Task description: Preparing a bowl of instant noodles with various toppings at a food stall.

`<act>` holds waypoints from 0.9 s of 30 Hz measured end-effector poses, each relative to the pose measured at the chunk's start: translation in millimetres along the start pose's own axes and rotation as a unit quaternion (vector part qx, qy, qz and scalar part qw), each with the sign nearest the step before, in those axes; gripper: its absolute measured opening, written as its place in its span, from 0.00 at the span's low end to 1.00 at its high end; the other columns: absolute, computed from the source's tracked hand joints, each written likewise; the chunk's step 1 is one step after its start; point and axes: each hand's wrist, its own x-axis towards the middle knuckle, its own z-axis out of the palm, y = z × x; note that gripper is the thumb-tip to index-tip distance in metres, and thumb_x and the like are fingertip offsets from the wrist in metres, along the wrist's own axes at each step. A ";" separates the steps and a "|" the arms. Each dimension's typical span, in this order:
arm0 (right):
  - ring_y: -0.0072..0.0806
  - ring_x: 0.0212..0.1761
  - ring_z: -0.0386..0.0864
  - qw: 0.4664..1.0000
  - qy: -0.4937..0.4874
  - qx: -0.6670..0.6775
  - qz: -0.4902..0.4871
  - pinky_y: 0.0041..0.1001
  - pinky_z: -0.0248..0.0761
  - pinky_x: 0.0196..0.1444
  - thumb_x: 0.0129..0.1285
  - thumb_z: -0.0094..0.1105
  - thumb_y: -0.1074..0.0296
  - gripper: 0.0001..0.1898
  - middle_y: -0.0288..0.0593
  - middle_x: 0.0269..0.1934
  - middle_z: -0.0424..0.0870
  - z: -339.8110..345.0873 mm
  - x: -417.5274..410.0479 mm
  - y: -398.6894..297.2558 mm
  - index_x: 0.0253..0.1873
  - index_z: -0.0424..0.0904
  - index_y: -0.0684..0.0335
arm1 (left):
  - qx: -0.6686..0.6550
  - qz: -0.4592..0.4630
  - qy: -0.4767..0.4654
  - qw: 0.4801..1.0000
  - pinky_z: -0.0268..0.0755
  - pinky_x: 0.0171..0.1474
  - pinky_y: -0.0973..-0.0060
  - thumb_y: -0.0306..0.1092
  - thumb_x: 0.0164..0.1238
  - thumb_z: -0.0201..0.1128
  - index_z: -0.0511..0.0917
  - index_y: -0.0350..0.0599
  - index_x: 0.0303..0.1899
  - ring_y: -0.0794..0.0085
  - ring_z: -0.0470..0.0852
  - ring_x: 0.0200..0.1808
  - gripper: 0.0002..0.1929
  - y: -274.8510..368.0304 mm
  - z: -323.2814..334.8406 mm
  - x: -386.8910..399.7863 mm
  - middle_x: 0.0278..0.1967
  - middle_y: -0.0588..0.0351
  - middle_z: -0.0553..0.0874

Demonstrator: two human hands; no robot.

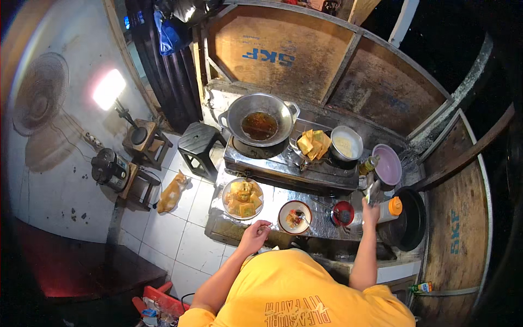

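My left hand (256, 235) is raised at the counter's near edge with its fingers curled together; whether it pinches something small I cannot tell. To its right stands a bowl (283, 226) with a chopped red and orange mixture, dark sauce and a spoon. Beyond that hand, a plate (226, 207) holds fried, filled pastries. My right hand (369, 212) grips a small shiny packet or bottle (371, 192), too blurred to name surely. It is beside a white container with an orange lid (395, 205) and a red bowl (338, 221) with dark contents.
A wok (237, 118) with brown oil sits on the stove (261, 166). Folded raw wrappers (314, 144), a metal pot (356, 141), an oil bottle (369, 164) and a pink basin (394, 163) stand rightward. An orange-and-white cat (169, 195) lies on the floor near a black stool (200, 139).
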 end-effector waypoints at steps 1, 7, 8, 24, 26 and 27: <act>0.41 0.43 0.82 0.997 0.053 -0.042 -0.024 0.36 0.73 0.46 0.53 0.71 0.48 0.30 0.53 0.40 0.84 9.6 -9.6 11.6 0.48 0.77 0.73 | -0.003 0.004 0.000 1.000 0.70 0.30 0.81 0.29 0.70 0.57 0.76 0.37 0.50 0.83 0.77 0.25 0.10 -1.5 -2.3 2.9 0.30 0.60 0.81; 0.22 0.14 0.68 0.955 -0.140 0.227 0.126 0.25 0.59 0.15 0.57 0.69 0.49 0.21 0.33 0.23 0.71 -13.7 -68.6 -68.2 0.36 0.74 0.62 | 0.036 -0.021 0.001 0.999 0.72 0.35 0.84 0.28 0.71 0.57 0.76 0.37 0.50 0.85 0.77 0.29 0.10 -22.7 -23.4 -20.9 0.36 0.59 0.84; 0.23 0.14 0.68 0.951 -0.139 0.232 0.151 0.25 0.61 0.15 0.58 0.68 0.48 0.21 0.33 0.24 0.72 -10.9 -61.7 -65.5 0.36 0.75 0.61 | 0.036 -0.018 -0.001 0.999 0.72 0.35 0.84 0.28 0.71 0.57 0.76 0.37 0.50 0.85 0.77 0.29 0.10 -23.8 -22.6 -21.5 0.36 0.59 0.84; 0.21 0.14 0.68 0.930 -0.199 0.278 0.138 0.23 0.61 0.14 0.57 0.70 0.49 0.19 0.31 0.19 0.68 13.9 -88.4 -97.7 0.34 0.74 0.59 | 0.061 0.024 0.017 0.998 0.69 0.32 0.82 0.30 0.69 0.60 0.77 0.38 0.48 0.85 0.74 0.25 0.10 -19.3 -14.9 -49.0 0.36 0.58 0.85; 0.21 0.14 0.69 0.928 -0.202 0.278 0.141 0.23 0.61 0.14 0.57 0.70 0.49 0.20 0.32 0.19 0.69 16.8 -88.8 -101.5 0.35 0.75 0.60 | 0.064 0.015 0.013 0.998 0.70 0.32 0.82 0.30 0.69 0.60 0.77 0.38 0.48 0.84 0.74 0.26 0.10 -17.8 -12.9 -48.7 0.35 0.57 0.85; 0.21 0.14 0.69 0.927 -0.208 0.280 0.141 0.23 0.62 0.15 0.57 0.70 0.48 0.20 0.33 0.20 0.70 18.8 -87.6 -97.4 0.36 0.76 0.61 | 0.067 0.008 0.013 0.998 0.70 0.33 0.82 0.30 0.69 0.59 0.77 0.38 0.48 0.84 0.74 0.26 0.10 -17.5 -12.4 -49.4 0.35 0.57 0.85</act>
